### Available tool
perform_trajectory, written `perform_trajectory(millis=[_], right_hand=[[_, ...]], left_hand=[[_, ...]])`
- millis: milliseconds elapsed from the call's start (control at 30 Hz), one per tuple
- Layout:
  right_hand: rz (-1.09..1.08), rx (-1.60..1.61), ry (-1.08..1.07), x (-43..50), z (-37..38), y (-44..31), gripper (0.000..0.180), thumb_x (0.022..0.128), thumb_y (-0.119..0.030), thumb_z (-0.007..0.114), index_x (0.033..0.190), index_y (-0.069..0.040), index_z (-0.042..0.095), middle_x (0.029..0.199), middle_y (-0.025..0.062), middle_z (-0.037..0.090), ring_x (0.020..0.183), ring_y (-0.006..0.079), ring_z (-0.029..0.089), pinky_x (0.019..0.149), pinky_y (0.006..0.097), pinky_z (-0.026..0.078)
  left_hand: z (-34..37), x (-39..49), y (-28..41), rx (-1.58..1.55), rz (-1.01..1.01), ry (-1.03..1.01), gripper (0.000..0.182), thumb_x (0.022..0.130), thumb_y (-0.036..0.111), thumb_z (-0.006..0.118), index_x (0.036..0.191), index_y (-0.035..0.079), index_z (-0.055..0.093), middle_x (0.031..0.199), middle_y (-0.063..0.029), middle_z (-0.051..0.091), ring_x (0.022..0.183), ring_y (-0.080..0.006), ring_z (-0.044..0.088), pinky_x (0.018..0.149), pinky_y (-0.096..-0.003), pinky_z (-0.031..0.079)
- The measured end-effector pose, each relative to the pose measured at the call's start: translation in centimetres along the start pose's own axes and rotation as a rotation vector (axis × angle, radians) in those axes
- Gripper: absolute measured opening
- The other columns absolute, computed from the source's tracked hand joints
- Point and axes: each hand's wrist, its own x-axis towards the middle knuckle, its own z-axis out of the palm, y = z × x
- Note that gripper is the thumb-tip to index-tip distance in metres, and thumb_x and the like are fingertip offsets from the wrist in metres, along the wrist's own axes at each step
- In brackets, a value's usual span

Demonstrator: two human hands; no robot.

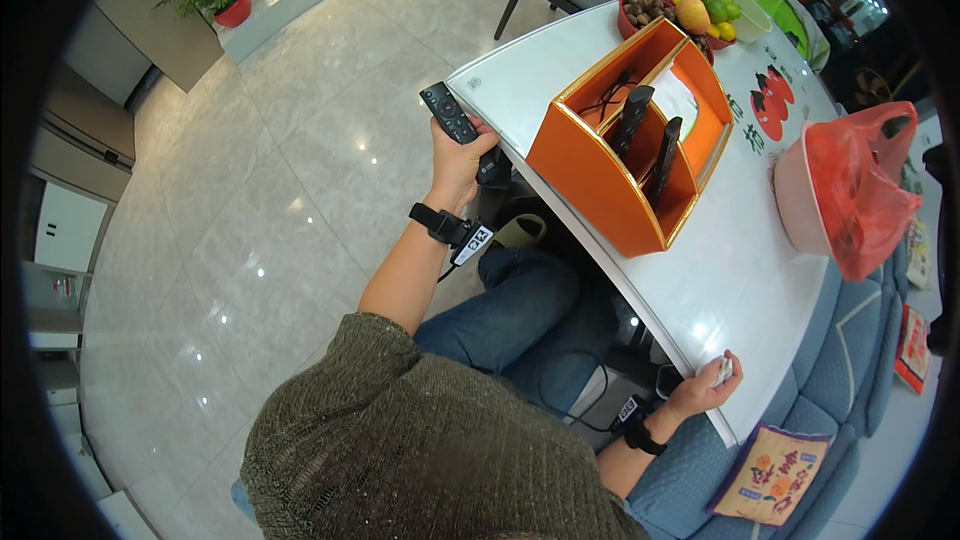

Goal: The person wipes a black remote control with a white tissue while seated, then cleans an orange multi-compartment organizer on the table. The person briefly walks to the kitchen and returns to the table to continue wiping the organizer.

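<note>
My left hand (459, 161) grips a black remote control (448, 112) at the table's left edge, its buttons facing up. Just below that hand is another dark object (491, 169), too hidden to identify. Over the near edge of the white table (739, 300), my right hand (701, 390) has its fingers closed around a small crumpled white thing (722, 372), perhaps a tissue. Between the hands stands an orange desk organizer (600, 180) with gold trim. Two black remote controls (631, 120) stand upright in its compartments, and a dark cable (611, 96) lies in another.
Fruit (694, 15) and a red basket of brown nuts or fruit (641, 11) sit at the far end beside a pale green basin (739, 4). At right, a pink tub (799, 191) holds a red plastic bag (862, 195). A snack packet (772, 472) lies on the blue sofa (675, 495).
</note>
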Motion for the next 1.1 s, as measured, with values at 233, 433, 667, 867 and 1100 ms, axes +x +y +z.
perform_trajectory(millis=[233, 433, 667, 867, 1100], right_hand=[[-0.023, -0.011, 0.014, -0.1, 0.0, 0.1, 0.020, 0.090, -0.004, 0.053, 0.109, 0.000, 0.060, 0.096, 0.0050, 0.057, 0.077, 0.0116, 0.048, 0.069, 0.0245, 0.040], [0.003, 0.011, 0.015, -0.2, 0.1, 0.0, 0.020, 0.090, -0.004, 0.053, 0.108, 0.000, 0.060, 0.097, 0.0051, 0.057, 0.078, 0.0117, 0.048, 0.070, 0.0247, 0.040], [-0.035, 0.004, 0.009, -0.1, -0.1, 0.4, 0.021, 0.089, -0.003, 0.053, 0.109, 0.001, 0.060, 0.097, 0.0052, 0.057, 0.078, 0.0119, 0.048, 0.071, 0.0250, 0.041], [-0.055, 0.010, 0.004, -0.2, -0.1, 0.4, 0.022, 0.090, -0.003, 0.053, 0.110, 0.001, 0.059, 0.097, 0.0055, 0.058, 0.078, 0.0113, 0.048, 0.070, 0.0245, 0.040], [-0.035, 0.066, -0.003, -0.4, -0.1, 0.3, 0.022, 0.090, -0.002, 0.052, 0.111, 0.002, 0.058, 0.096, 0.0056, 0.057, 0.075, 0.0103, 0.047, 0.068, 0.0237, 0.040]], left_hand=[[-0.5, -0.5, 0.1, -0.031, -0.018, -0.062, 0.067, 0.071, -0.017, 0.072, 0.121, 0.007, 0.034, 0.102, -0.0043, 0.051, 0.090, -0.0155, 0.062, 0.082, -0.0310, 0.057], [-0.8, -1.7, -0.4, 0.018, -0.011, -0.067, 0.066, 0.073, -0.014, 0.072, 0.123, 0.007, 0.035, 0.103, -0.0051, 0.052, 0.090, -0.0158, 0.062, 0.083, -0.0315, 0.056], [0.1, -3.4, -1.7, -0.101, -0.068, 0.016, 0.053, 0.081, -0.003, 0.071, 0.122, 0.007, 0.039, 0.100, -0.0064, 0.056, 0.082, -0.0154, 0.060, 0.074, -0.0307, 0.053], [1.1, -3.2, -1.7, -0.120, -0.051, 0.009, 0.053, 0.078, -0.004, 0.070, 0.121, 0.008, 0.041, 0.096, -0.0057, 0.058, 0.077, -0.0151, 0.059, 0.070, -0.0298, 0.052], [1.3, -3.1, -1.3, -0.089, -0.052, 0.022, 0.049, 0.078, -0.006, 0.068, 0.118, 0.008, 0.043, 0.091, -0.0056, 0.060, 0.071, -0.0159, 0.060, 0.064, -0.0297, 0.052]])
